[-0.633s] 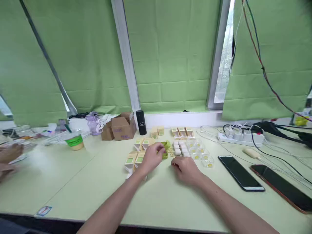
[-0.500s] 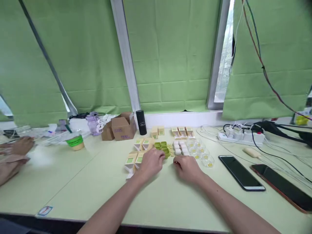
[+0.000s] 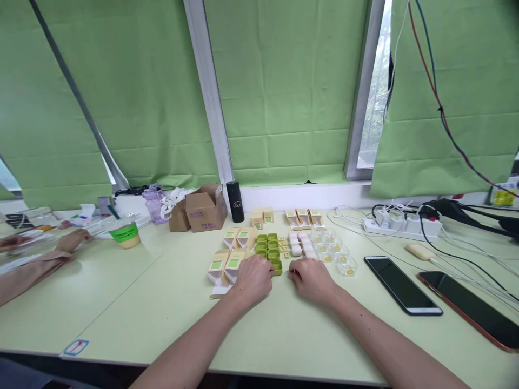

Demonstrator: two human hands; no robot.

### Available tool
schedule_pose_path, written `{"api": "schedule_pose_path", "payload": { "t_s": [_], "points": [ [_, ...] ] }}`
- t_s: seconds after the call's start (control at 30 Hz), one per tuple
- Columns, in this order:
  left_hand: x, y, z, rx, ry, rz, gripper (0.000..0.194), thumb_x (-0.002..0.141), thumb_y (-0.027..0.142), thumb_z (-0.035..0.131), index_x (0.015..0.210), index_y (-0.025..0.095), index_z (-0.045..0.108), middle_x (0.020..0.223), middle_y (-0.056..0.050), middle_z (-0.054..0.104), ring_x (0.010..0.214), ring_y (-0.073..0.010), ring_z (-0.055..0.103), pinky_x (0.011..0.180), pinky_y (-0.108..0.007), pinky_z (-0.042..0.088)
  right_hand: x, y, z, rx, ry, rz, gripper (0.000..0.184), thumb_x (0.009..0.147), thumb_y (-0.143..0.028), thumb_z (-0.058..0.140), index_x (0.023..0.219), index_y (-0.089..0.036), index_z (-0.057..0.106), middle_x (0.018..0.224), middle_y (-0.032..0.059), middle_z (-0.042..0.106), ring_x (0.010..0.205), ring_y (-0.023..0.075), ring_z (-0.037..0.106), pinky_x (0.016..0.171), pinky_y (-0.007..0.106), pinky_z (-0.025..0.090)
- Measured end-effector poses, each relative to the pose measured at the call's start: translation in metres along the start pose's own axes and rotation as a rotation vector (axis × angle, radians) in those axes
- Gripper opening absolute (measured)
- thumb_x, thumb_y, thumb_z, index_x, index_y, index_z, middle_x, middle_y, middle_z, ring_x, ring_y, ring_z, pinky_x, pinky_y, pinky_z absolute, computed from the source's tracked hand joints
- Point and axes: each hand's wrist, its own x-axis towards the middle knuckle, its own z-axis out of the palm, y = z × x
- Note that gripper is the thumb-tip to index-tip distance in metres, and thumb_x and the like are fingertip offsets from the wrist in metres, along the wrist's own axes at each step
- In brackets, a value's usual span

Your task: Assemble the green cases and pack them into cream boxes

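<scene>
Small olive-green containers, square with rounded corners and open tops, stand in two columns on a pale table, between beige cartons with green panels at left and white lidded pieces at right. The person's left hand rests at the near end of the columns, fingers curled against the nearest green container; whether they clamp it cannot be told. The right hand sits curled on the table just near of the white pieces, fingers drawn together, their contents, if any, hidden. The left hand covers part of the near green row, small tan pieces are too tiny to identify, and both forearms run out of frame at the near edge. Compared with half a second ago, the left hand is nearer the person, more green containers show, and a co-worker's hand at far left reaches farther right.
</scene>
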Motion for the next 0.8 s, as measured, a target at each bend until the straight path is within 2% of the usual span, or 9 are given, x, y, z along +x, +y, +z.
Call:
{"api": "schedule_pose_path", "payload": {
  "t_s": [0.2,0.5,0.63,0.8],
  "points": [
    [0.0012,0.0007,0.0027,0.114,0.020,0.002,0.026,0.088,0.016,0.055,0.068,0.021,0.070,0.079,-0.011,0.075,0.079,-0.0263,0.071,0.062,-0.033,0.036,0.0000,0.0012,0.0023,0.009,0.003,0.001,0.019,0.094,-0.017,0.056,0.085,-0.022,0.072,0.091,0.0041,0.080,0.080,0.0189,0.069,0.061,0.031,0.024],
    [0.0018,0.0028,0.0020,0.115,-0.009,-0.042,0.022,0.087,0.018,0.056,0.079,0.022,0.076,0.083,-0.012,0.077,0.082,-0.0292,0.073,0.066,-0.035,0.042,-0.0002,0.0007,0.0017,0.009,-0.014,0.008,0.020,0.094,-0.017,0.055,0.087,-0.022,0.073,0.092,0.0047,0.080,0.081,0.0193,0.069,0.061,0.030,0.025],
    [-0.0006,0.0018,0.0018,0.090,0.070,-0.054,0.020,0.089,0.021,0.057,0.089,0.024,0.076,0.087,-0.010,0.079,0.086,-0.0300,0.075,0.066,-0.035,0.043,-0.0002,0.0006,0.0009,0.018,-0.016,0.010,0.019,0.094,-0.018,0.056,0.087,-0.022,0.073,0.093,0.0051,0.080,0.082,0.0198,0.070,0.062,0.030,0.026],
    [-0.0004,-0.0031,-0.0032,0.052,0.204,-0.030,0.022,0.096,0.028,0.053,0.091,0.024,0.074,0.089,-0.007,0.079,0.085,-0.0266,0.074,0.068,-0.033,0.044,-0.0004,0.0004,0.0017,0.016,-0.020,0.059,0.017,0.097,-0.026,0.058,0.092,-0.022,0.073,0.092,0.0063,0.079,0.084,0.0217,0.071,0.063,0.031,0.027]
  ]
}}
